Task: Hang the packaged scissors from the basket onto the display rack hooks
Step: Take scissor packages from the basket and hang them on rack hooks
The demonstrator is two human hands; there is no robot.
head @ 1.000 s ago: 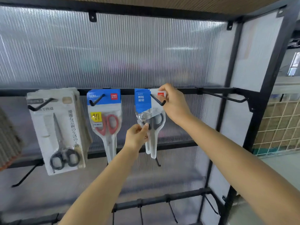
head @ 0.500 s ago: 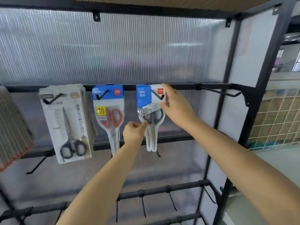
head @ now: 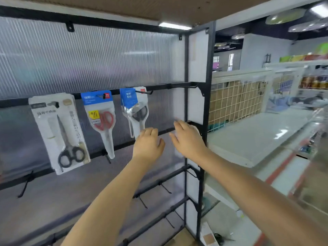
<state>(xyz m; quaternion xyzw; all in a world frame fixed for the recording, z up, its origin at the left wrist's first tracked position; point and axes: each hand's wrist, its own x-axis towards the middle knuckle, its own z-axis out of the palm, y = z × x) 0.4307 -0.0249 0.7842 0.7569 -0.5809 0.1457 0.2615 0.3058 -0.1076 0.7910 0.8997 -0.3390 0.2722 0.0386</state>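
Three scissor packs hang from hooks on the black rack's upper bar (head: pixel 159 87). A white card with black-handled scissors (head: pixel 58 132) is at the left. A blue-topped pack with red handles (head: pixel 102 119) is in the middle. A blue-topped pack with dark handles (head: pixel 135 110) hangs tilted on the third hook (head: pixel 144 92). My left hand (head: pixel 148 144) is just below that pack, fingers loosely spread, holding nothing. My right hand (head: pixel 186 139) is to the right of it, open and apart from the pack. The basket is not in view.
An empty hook (head: pixel 184 85) sticks out at the right end of the upper bar. Lower bars carry bare hooks (head: pixel 166 188). The rack's black upright post (head: pixel 205 121) stands right of my hands. Beyond it are a wire mesh bin (head: pixel 234 102) and a white counter (head: pixel 257 132).
Both hands have let go of the dark-handled pack and dropped below it; it now hangs alone on its hook. My view has swung to the right, showing the shop counter.
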